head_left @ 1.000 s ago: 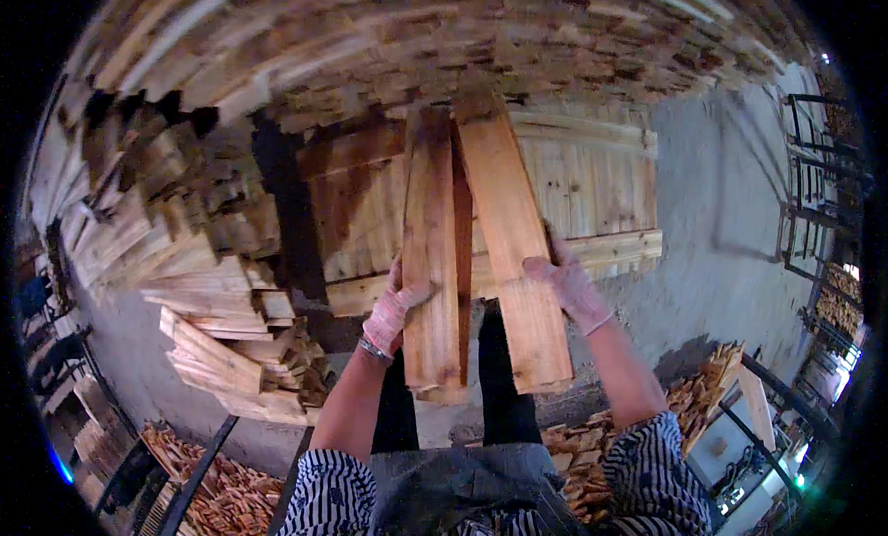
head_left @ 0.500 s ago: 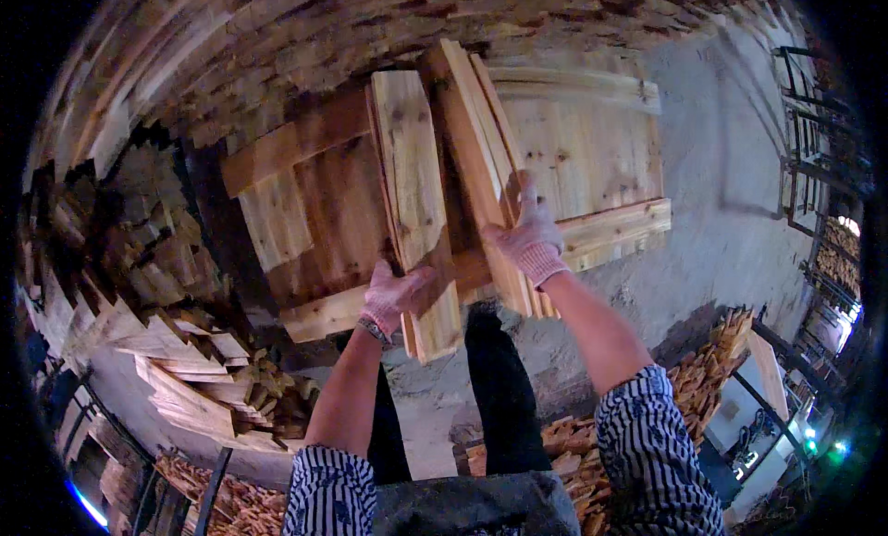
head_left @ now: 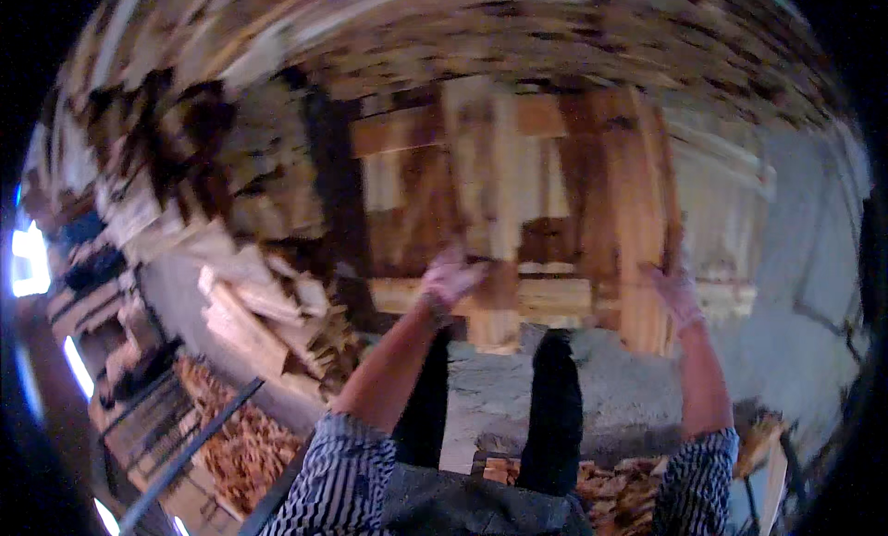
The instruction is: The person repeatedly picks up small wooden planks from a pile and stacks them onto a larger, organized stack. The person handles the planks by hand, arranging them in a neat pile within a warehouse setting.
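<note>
My left hand (head_left: 452, 273), in a pale pink glove, grips the left edge of a wooden plank bundle (head_left: 488, 194) near its lower end. Against the right edge of a second plank bundle (head_left: 638, 221), my gloved right hand (head_left: 676, 294) is closed with the thumb over the top. Both bundles stretch away from me, apart from each other, across wide wooden boards with a crosswise batten (head_left: 555, 297) along the near side. Motion blur hides how many planks each bundle has and where exactly the fingers lie.
Stacked wood (head_left: 573, 36) fills the far side. Loose offcuts (head_left: 259, 305) lie in a heap at left, beyond a metal bar (head_left: 199, 448). More scraps (head_left: 620, 490) lie near my legs. Grey concrete floor (head_left: 805, 231) shows at right.
The two plank bundles, close together before, now stand wider apart, with a hand on each. The whole view has swung toward the left, and the picture has become blurred.
</note>
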Available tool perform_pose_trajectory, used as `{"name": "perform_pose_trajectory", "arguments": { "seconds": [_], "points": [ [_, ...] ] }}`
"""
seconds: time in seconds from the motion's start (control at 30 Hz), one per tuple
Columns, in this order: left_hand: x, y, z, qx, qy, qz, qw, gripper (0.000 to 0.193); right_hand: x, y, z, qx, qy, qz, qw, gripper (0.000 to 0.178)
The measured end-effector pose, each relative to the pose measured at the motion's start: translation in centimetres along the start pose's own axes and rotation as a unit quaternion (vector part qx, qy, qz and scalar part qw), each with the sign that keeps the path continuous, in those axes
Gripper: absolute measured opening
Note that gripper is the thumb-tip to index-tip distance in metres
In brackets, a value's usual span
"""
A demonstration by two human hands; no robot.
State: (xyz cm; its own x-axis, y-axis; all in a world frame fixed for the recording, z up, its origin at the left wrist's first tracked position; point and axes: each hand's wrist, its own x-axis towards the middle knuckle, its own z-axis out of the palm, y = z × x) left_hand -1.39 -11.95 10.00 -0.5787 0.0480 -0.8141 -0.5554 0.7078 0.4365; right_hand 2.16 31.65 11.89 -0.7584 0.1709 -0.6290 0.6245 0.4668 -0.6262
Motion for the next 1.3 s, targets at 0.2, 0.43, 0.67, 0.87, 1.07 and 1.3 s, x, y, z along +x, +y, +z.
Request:
{"name": "perform_pose_trajectory", "arguments": {
  "seconds": [0.2,0.43,0.67,0.87,1.07,1.3],
  "points": [
    [0.7,12.9,6.3,0.121,0.107,-0.174,0.971,0.133,-3.8,6.6,2.0,-0.166,0.127,-0.028,0.978,0.077],
    [0.0,13.9,6.1,0.122,0.120,-0.177,0.969,0.122,-9.9,0.4,7.5,-0.141,0.203,-0.029,0.969,0.076],
    [-2.5,10.1,-1.1,0.076,0.142,-0.159,0.974,0.121,-10.2,-5.2,11.7,-0.139,0.077,-0.134,0.978,0.074],
    [3.2,5.1,0.6,0.150,0.185,-0.127,0.963,0.112,-0.8,-10.7,21.2,-0.143,0.079,-0.057,0.985,0.079],
    [-0.2,-3.3,-4.6,-0.029,0.064,0.042,0.997,0.118,0.5,-14.3,24.7,-0.186,0.139,-0.052,0.971,0.095],
    [5.5,-11.2,-11.7,0.025,0.215,-0.098,0.971,0.126,0.3,-17.6,23.9,-0.186,0.114,-0.017,0.976,0.098]
  ]
}}
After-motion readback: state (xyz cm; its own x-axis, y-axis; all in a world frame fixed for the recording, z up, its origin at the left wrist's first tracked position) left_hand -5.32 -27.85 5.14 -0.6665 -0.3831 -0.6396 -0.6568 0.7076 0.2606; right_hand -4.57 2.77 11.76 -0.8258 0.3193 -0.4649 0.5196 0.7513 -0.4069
